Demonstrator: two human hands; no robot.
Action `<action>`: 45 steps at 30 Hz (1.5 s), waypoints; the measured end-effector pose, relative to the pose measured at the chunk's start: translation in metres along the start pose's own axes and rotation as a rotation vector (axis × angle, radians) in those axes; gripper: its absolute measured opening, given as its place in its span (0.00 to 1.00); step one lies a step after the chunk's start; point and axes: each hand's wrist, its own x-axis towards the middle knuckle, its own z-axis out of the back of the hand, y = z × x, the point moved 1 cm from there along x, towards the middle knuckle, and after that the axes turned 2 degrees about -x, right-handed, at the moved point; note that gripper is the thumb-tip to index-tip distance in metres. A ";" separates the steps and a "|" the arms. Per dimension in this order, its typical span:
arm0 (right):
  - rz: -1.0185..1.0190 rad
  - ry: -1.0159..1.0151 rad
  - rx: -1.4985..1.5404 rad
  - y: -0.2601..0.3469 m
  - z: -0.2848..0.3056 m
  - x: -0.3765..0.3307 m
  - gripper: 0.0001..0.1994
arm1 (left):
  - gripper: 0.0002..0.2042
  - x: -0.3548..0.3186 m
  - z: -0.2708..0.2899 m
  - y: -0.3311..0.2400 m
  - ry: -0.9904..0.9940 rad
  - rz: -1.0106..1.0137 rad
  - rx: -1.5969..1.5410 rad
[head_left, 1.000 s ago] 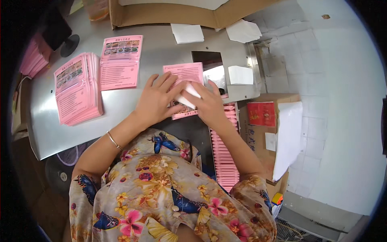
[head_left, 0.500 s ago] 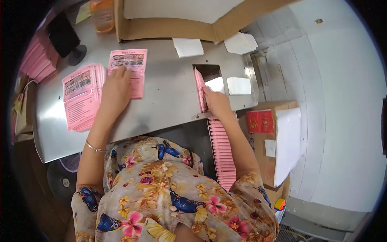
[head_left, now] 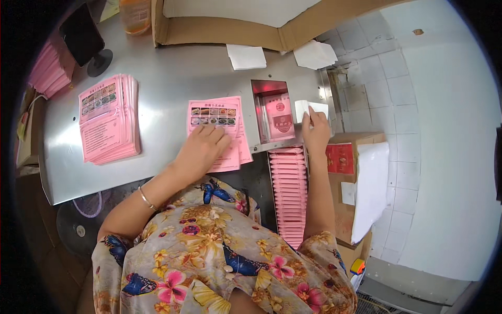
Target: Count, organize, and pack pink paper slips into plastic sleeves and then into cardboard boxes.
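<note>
My left hand (head_left: 204, 149) rests on flat pink printed packets (head_left: 215, 112) at the middle of the metal table, fingers laid on top and not wrapped round them. At least two of these packets overlap, slightly fanned. On the right, my right hand (head_left: 316, 131) has its thumb and fingertips closed at the edge of a small stack of white paper slips (head_left: 302, 109); how many it grips I cannot tell. Between the hands, another pink packet (head_left: 280, 118) lies in a rectangular recess (head_left: 259, 125) with a reddish glow.
A thick pile of pink packets (head_left: 107, 123) stands at the left. Below the recess, a long row of pink packets (head_left: 290, 193) runs toward me. More white slips (head_left: 246, 56) lie by the cardboard box (head_left: 219, 35). A black stand (head_left: 99, 63) is far left.
My left hand has slid right and nearer with pink packets under it. My right hand has left the packet, which now lies flat in the recess, and moved right to the white slips.
</note>
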 end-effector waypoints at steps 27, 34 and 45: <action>0.037 -0.036 0.051 -0.034 -0.011 0.001 0.19 | 0.05 0.024 0.007 0.000 -0.026 -0.076 -0.168; -0.128 -0.184 0.210 0.022 0.030 -0.004 0.18 | 0.14 -0.008 0.027 0.012 0.002 0.056 0.012; 0.510 0.096 0.245 0.134 -0.017 -0.052 0.16 | 0.31 0.021 0.001 -0.001 0.007 0.037 0.012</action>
